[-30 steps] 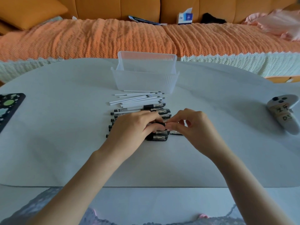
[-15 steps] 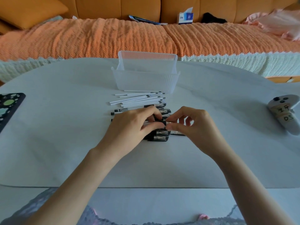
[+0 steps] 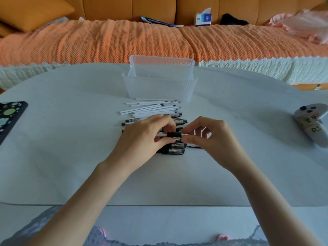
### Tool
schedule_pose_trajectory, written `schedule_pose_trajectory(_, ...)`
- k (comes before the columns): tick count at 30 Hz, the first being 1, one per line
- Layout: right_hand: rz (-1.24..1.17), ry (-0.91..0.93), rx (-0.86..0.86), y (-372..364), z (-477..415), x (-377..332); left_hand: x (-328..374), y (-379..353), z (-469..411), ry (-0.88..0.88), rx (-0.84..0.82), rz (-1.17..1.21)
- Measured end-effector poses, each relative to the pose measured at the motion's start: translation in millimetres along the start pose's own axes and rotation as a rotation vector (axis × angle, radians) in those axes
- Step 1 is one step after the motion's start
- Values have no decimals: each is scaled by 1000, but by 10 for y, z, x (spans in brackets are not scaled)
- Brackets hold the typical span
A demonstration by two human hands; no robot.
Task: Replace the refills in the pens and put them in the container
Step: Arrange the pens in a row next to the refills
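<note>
Several black-capped pens (image 3: 174, 150) lie side by side in a row on the table, partly hidden under my hands. My left hand (image 3: 144, 134) grips one pen (image 3: 174, 134) by its barrel, just above the row. My right hand (image 3: 211, 137) pinches that pen's right end between thumb and forefinger. Behind the row lies a bunch of several white refills (image 3: 150, 109). Further back stands the clear plastic container (image 3: 159, 89), with nothing visible inside it.
A grey game controller (image 3: 311, 125) with a handwritten label lies at the right edge of the white table (image 3: 62, 139). A dark phone case with green dots (image 3: 8, 118) sits at the left edge. An orange-covered sofa (image 3: 124, 38) runs behind the table.
Both hands have lifted the held pen slightly off the row, and my fingers have shifted on it. The container, refills and other pens have not moved.
</note>
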State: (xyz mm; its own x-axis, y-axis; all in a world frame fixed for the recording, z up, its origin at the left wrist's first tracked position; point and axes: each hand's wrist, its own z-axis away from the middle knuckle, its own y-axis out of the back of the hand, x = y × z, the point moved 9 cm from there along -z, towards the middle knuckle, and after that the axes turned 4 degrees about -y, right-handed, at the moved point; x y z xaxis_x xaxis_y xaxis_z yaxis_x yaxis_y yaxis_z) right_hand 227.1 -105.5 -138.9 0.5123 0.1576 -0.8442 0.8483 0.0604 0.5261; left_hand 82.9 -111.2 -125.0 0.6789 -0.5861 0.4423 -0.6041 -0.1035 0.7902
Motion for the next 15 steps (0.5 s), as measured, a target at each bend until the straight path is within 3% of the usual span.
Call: schedule_pose_trajectory(15, 15, -17, 71, 207, -23, 81, -109, 13, 5, 59, 5, 26)
